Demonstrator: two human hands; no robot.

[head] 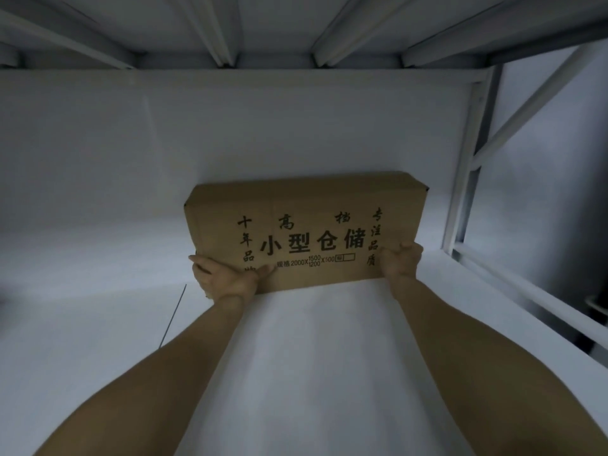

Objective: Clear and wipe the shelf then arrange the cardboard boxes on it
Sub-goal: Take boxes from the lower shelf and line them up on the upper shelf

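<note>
A brown cardboard box [306,222] with black printed characters stands on the white shelf board [98,291], close to the back wall and right of centre. My left hand [227,276] grips its lower left corner, thumb laid across the front face. At the lower right corner my right hand [402,261] holds the box's side, fingers wrapped around the edge. Both forearms reach straight in from the bottom of the view.
The underside of the upper shelf [279,28], with metal ribs, hangs low overhead. A white upright post [467,159] and a diagonal brace [526,103] bound the right side. A thin dark seam [174,314] runs across the board to the left of my arm.
</note>
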